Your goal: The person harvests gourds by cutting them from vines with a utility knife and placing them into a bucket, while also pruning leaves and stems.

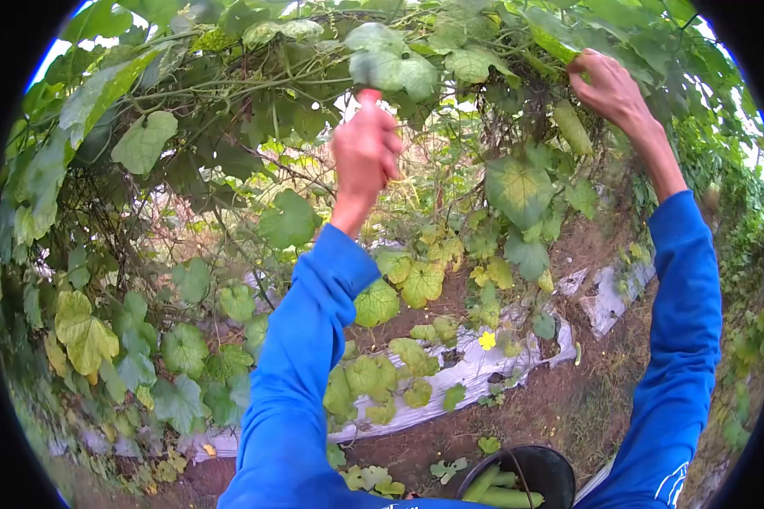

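Observation:
My left hand (367, 153) is raised in the middle with its fingers curled closed. A reddish tip (367, 96) sticks up from it, just under a broad green leaf (392, 66); blur hides whether this is my thumb or a held thing. Up at the right, my right hand (607, 89) is closed at the vine canopy, its fingertips beside a bright green leaf (553, 41). What it pinches, if anything, is hidden. Below and left of that hand hangs a green gourd (573, 127), apart from my fingers.
A dark bucket (558, 475) holding several long green gourds (505, 490) stands at my front. White plastic sheeting (475, 360) runs along the soil under the vines. Stems and leaves (289, 219) hang across the view, and a yellow flower (486, 341) shows low down.

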A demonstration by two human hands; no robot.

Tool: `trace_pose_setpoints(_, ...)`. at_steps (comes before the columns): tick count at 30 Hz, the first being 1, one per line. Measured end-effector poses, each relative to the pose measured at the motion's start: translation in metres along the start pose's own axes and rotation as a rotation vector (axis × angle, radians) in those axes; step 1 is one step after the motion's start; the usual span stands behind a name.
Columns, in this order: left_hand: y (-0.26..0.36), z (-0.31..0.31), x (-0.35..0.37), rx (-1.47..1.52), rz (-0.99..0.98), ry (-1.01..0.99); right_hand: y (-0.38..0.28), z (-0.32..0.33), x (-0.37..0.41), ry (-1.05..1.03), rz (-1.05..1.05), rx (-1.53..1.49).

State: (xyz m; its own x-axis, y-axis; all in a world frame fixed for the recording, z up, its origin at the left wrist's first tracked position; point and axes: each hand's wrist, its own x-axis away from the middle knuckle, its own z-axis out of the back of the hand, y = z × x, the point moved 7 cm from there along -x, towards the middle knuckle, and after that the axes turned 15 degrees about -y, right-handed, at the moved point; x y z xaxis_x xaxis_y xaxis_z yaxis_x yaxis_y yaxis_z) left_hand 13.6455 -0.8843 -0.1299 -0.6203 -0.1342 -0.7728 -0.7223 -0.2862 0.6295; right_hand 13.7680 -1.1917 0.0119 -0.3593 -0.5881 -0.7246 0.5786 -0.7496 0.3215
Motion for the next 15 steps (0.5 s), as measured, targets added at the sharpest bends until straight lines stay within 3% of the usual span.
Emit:
trace_pose_setpoints(3, -0.036, 0.039, -0.026, 0.39, 0.091, 0.199, 0.007, -0.006, 0.004, -0.13, -0.061, -0.096)
trace_pose_setpoints(7, -0.065, 0.018, -0.049, 0.546, 0.208, 0.145, 0.001, -0.006, 0.005, -0.188, -0.077, -0.119)
trace_pose_setpoints(9, -0.076, -0.004, -0.04, 0.277, 0.248, -0.008, -0.001, -0.009, 0.012, -0.246, -0.103, -0.145)
trace_pose_setpoints(13, -0.064, -0.019, -0.014, 0.442, 0.129, 0.135, 0.003, -0.009, 0.017, -0.147, -0.085, -0.07)
trace_pose_setpoints(15, -0.075, -0.011, -0.037, 0.463, 0.15, 0.144, 0.004, -0.012, 0.013, -0.139, -0.08, -0.068)
